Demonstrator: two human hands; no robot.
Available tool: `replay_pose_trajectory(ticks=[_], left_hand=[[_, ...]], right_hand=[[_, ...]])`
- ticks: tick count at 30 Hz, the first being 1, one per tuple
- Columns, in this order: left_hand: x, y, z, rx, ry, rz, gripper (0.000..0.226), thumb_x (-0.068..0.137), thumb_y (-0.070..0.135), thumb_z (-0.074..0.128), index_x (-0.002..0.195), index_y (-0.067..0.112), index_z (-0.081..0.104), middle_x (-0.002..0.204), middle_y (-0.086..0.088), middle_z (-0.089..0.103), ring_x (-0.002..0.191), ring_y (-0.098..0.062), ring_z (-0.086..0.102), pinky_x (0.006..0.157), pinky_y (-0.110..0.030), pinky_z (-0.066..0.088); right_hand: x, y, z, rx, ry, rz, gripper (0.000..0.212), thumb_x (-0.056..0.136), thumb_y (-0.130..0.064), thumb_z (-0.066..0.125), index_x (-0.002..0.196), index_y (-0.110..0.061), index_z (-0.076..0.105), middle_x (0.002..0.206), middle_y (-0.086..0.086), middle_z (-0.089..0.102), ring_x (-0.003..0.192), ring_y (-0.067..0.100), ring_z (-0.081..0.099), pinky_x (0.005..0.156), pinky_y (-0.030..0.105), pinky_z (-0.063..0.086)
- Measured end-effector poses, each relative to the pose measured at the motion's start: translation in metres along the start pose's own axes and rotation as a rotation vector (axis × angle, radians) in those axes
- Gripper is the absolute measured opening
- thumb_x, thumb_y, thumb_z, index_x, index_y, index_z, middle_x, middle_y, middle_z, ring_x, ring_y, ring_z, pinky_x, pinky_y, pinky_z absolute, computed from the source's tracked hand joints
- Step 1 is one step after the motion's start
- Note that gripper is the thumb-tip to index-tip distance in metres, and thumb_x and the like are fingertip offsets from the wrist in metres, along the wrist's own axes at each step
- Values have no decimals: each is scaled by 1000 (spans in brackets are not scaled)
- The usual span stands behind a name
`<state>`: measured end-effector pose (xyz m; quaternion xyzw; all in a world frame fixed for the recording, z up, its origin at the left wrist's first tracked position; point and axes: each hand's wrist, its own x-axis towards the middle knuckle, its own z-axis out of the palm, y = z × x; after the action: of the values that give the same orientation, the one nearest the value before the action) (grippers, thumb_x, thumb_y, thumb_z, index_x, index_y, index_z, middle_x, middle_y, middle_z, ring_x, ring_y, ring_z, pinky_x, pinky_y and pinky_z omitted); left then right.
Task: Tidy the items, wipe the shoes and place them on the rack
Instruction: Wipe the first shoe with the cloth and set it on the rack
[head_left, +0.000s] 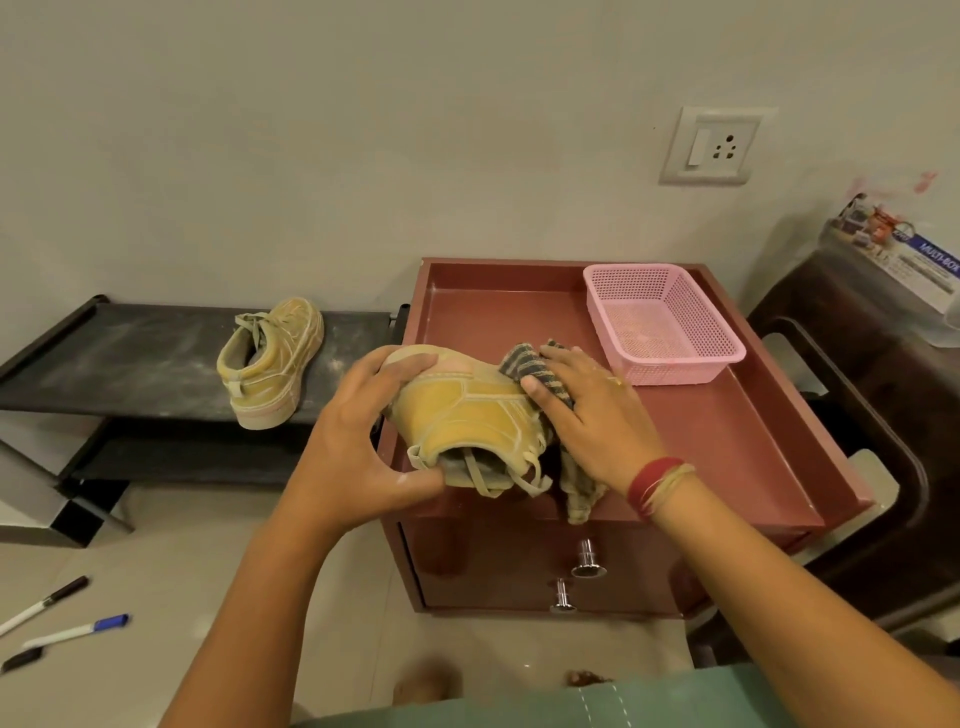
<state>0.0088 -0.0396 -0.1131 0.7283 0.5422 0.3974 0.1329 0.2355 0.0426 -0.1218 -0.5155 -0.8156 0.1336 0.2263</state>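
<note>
Tan suede lace-up shoe (467, 415) on its side over red-brown cabinet top (727, 431), gripped by left hand (358, 441); right hand (587, 410) pressing striped grey cloth (524, 366) against it; matching shoe (270, 361) on black rack (130, 353)

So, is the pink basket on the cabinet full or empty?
Empty. The pink basket shows only its bare mesh floor and walls; nothing lies inside. It stands upright at the back right of the cabinet top.

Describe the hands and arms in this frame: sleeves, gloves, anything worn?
Both forearms are bare, with no sleeves and no gloves in view. The right hand has a stack of red thread bands with a few yellowish strands around the wrist, and what looks like a thin ring on one finger. The left hand wears nothing visible. Some green garment shows at the bottom edge.
</note>
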Motion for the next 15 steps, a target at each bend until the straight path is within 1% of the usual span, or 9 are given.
replay_pose_trajectory(ticks=[2,4,6,8,10,12,13,14,15], left_hand=[[1,0,1,-6,5,0,82,57,42,69,134,28,49,138,5,43,130,-3,38,101,-8,30],[1,0,1,-11,11,9,81,57,42,69,134,27,49,137,4,44,129,-2,38,101,-8,30],[1,0,1,-14,16,7,80,57,42,70,133,27,50,136,5,44,128,0,39,99,-6,30],[-1,-1,-1,-29,22,-13,80,56,42,70,133,29,50,135,7,45,126,3,39,97,-5,32],[-1,-2,-2,-50,26,-40,80,56,41,70,133,33,49,135,9,45,126,3,40,95,-6,36],[-2,-3,-2,-73,33,-59,79,56,41,70,132,38,48,134,11,45,126,1,41,92,-9,39],[-2,-3,-2,-84,35,-67,78,56,41,70,131,41,48,134,12,45,126,0,42,92,-11,41],[-2,-3,-2,-90,37,-70,77,57,42,70,131,43,47,133,14,45,126,0,42,92,-15,42],[-2,-4,-2,-92,41,-71,76,58,43,70,130,44,47,132,16,46,126,-1,42,94,-20,43]], right_hand=[[2,-10,7,188,3,-23,68,85,-69,21,132,-30,50,147,-12,37,138,9,29,117,44,11],[2,-18,12,353,-5,-35,65,84,-67,22,131,-32,50,146,-14,37,136,6,30,117,40,8],[1,-18,9,242,-23,-44,66,86,-70,21,135,-33,45,148,-14,35,139,7,25,118,42,5],[0,-11,6,6,-41,-9,65,89,-70,20,138,-34,41,151,-14,31,143,10,19,118,45,2],[1,-2,6,-138,-40,39,61,91,-65,18,138,-33,41,151,-11,32,143,13,21,117,48,4],[1,9,7,-120,-14,100,59,92,-64,18,131,-31,48,141,-5,47,135,18,37,115,51,16],[2,16,7,2,-9,158,57,92,-64,20,122,-28,54,128,-2,56,126,21,47,110,50,27],[3,21,6,184,-16,230,53,94,-60,24,113,-24,57,115,-1,62,115,23,55,103,46,36],[4,25,7,360,-16,298,48,96,-55,29,108,-19,59,105,0,64,107,23,59,95,40,42]])
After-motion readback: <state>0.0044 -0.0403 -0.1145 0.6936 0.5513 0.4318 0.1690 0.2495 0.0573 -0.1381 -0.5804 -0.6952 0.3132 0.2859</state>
